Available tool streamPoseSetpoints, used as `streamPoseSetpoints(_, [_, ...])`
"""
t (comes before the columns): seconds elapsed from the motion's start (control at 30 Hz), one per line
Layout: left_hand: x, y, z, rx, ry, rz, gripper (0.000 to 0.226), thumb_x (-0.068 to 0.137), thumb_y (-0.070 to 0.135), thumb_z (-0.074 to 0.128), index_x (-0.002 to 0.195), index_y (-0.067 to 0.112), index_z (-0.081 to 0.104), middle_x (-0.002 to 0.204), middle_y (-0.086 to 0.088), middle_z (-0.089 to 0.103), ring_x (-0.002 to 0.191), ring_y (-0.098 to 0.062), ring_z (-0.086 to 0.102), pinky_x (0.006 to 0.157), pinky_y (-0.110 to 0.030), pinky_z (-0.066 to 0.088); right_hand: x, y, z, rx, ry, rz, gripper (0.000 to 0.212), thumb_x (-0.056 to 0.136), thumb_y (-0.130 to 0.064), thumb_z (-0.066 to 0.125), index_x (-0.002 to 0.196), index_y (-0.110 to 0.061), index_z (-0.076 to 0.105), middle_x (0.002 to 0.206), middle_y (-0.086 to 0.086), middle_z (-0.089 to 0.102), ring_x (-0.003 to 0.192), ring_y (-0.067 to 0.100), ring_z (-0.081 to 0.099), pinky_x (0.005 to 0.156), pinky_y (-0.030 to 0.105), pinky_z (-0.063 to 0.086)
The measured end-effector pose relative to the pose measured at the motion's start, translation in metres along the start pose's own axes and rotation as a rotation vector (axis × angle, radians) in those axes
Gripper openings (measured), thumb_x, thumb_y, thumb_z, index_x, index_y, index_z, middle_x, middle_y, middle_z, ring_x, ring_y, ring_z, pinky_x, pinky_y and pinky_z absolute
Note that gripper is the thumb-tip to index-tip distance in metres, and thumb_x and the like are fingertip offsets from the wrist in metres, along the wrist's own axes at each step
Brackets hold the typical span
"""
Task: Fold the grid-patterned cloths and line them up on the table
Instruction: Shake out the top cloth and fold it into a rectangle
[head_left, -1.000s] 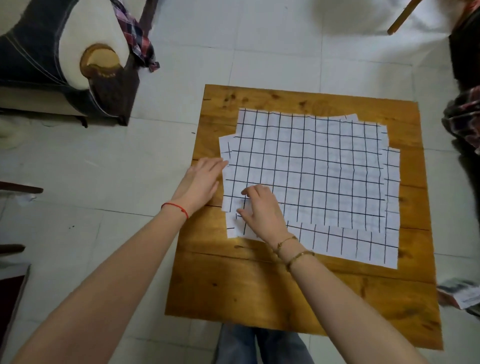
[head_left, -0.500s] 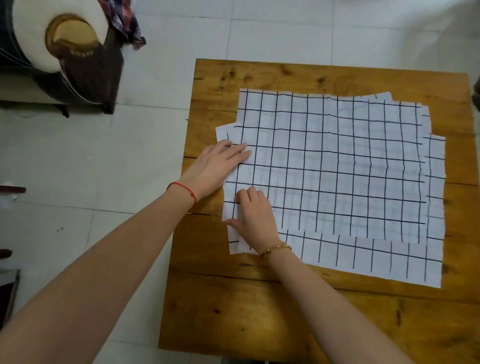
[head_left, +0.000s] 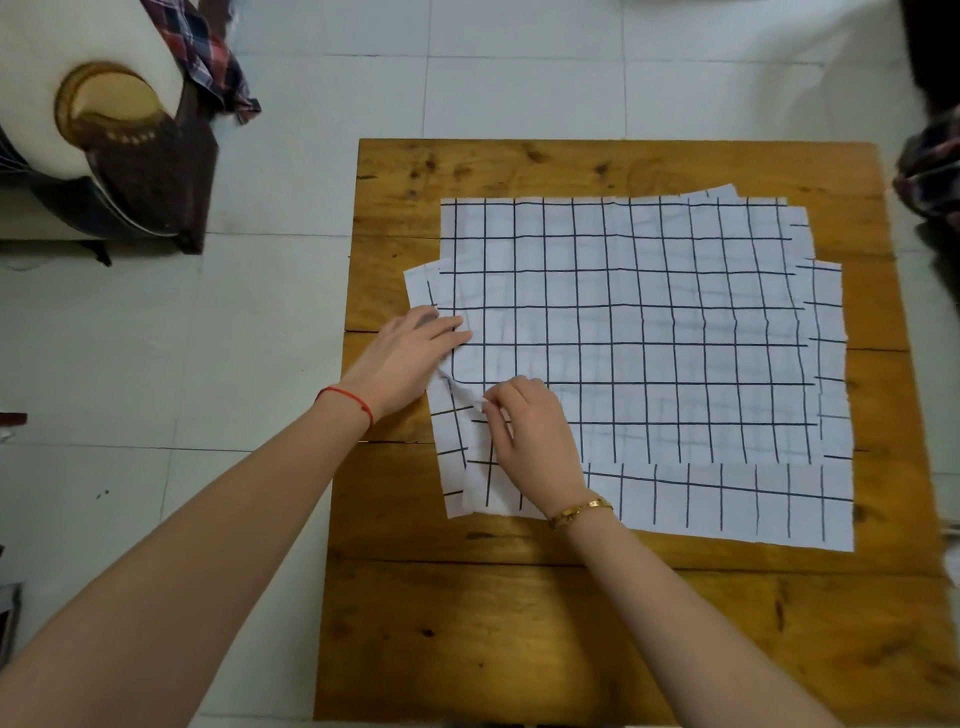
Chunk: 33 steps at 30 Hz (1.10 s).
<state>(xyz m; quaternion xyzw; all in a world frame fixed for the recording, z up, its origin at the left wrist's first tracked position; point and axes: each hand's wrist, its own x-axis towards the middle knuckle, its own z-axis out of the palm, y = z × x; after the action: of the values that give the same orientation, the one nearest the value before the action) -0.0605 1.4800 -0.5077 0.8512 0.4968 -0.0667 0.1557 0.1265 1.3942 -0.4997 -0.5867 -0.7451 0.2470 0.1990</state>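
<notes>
So the grid-patterned cloths (head_left: 649, 332) were lying flat in a loose stack on the wooden bench (head_left: 597, 623), none folded, each layer a bit offset so the edges of the lower ones poked out along the near side and both ends. That offset was probably handy, since it let you pick out one layer at a time.

The left hand (head_left: 410, 358) rested flat on the stack's left edge, fingers straight and close together. I'd guess it was there to pin the lower sheets so they wouldn't slide along. The right hand (head_left: 530, 431) was just beside it at the near-left corner, its fingers (head_left: 496, 405) curled and pinching the edge of the top cloth, which had lifted and puckered into a small ridge right there. Looked like the start of peeling that top piece off for its first fold.

Off the bench, a plaid garment (head_left: 202, 52) hung over a padded chair (head_left: 104, 130) on the tiled floor (head_left: 519, 67), well apart from the work.
</notes>
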Motion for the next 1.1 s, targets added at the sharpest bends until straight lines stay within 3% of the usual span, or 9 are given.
streamPoseSetpoints(0.17, [-0.006,0.010,-0.005,-0.115,0.057,0.021,0.042,0.090,0.016,0.058,0.131,0.023,0.057,0.141,0.002,0.050,0.135,-0.020,0.034,0.112,-0.038,0.028,0.002,0.003,-0.041,0.090,0.128,0.050,0.010,0.091,-0.016,0.056,0.096,-0.011,0.063,0.089,-0.002,0.046,0.082,0.013,0.046,0.071,0.024,0.040])
streamPoseSetpoints(0.27, [-0.006,0.019,-0.018,-0.189,0.178,-0.026,0.029,0.089,0.027,0.064,0.117,0.018,0.064,0.127,0.002,0.059,0.126,-0.018,0.044,0.110,-0.035,0.027,0.005,-0.001,-0.074,0.130,0.219,0.091,0.005,0.088,-0.015,0.059,0.090,-0.011,0.062,0.081,-0.006,0.043,0.076,0.009,0.042,0.068,0.018,0.035])
streamPoseSetpoints(0.43, [-0.010,0.033,-0.068,-0.318,0.310,-0.057,0.016,0.091,0.030,0.063,0.102,0.017,0.066,0.107,0.003,0.064,0.110,-0.018,0.053,0.106,-0.036,0.029,0.014,-0.004,-0.140,0.192,0.313,0.293,0.005,0.090,-0.018,0.055,0.085,-0.017,0.058,0.051,-0.004,0.044,0.049,0.010,0.043,0.052,0.032,0.040])
streamPoseSetpoints(0.6, [-0.011,0.046,-0.131,-0.330,0.382,-0.028,0.010,0.091,0.031,0.063,0.094,0.022,0.062,0.089,0.016,0.060,0.090,-0.004,0.050,0.110,-0.038,0.028,0.018,-0.010,-0.207,0.160,0.340,0.408,0.008,0.082,-0.030,0.059,0.087,-0.025,0.057,0.068,-0.008,0.064,0.058,0.011,0.058,0.058,0.029,0.047])
streamPoseSetpoints(0.73, [-0.013,0.063,-0.181,-0.342,0.456,0.057,0.008,0.091,0.029,0.063,0.093,0.022,0.062,0.082,0.018,0.061,0.079,0.001,0.051,0.110,-0.037,0.028,0.017,-0.017,-0.257,0.020,0.320,0.393,0.023,0.080,-0.044,0.066,0.084,-0.024,0.055,0.067,-0.008,0.062,0.062,0.008,0.057,0.055,0.026,0.044])
streamPoseSetpoints(0.87, [-0.021,0.077,-0.227,-0.310,0.496,0.121,0.011,0.091,0.031,0.063,0.096,0.022,0.063,0.085,0.017,0.063,0.083,-0.007,0.058,0.102,-0.037,0.036,0.011,-0.027,-0.308,-0.049,0.370,0.320,0.017,0.090,-0.035,0.058,0.078,-0.023,0.055,0.060,-0.005,0.053,0.060,0.016,0.049,0.050,0.025,0.034])
streamPoseSetpoints(0.97, [-0.029,0.085,-0.255,-0.282,0.513,0.135,0.010,0.091,0.027,0.065,0.098,0.020,0.063,0.088,0.016,0.060,0.086,-0.011,0.060,0.096,-0.036,0.039,0.007,-0.030,-0.341,-0.071,0.373,0.233,0.016,0.091,-0.031,0.059,0.076,-0.026,0.057,0.076,-0.002,0.049,0.070,0.013,0.043,0.061,0.026,0.029])
streamPoseSetpoints(1.1, [-0.040,0.094,-0.293,-0.277,0.551,0.155,0.007,0.091,0.024,0.064,0.098,0.021,0.064,0.090,0.014,0.058,0.081,-0.007,0.059,0.089,-0.043,0.048,-0.002,-0.039,-0.391,-0.050,0.416,0.205,0.016,0.089,-0.025,0.062,0.077,-0.016,0.068,0.076,-0.005,0.062,0.072,0.016,0.056,0.064,0.024,0.033])
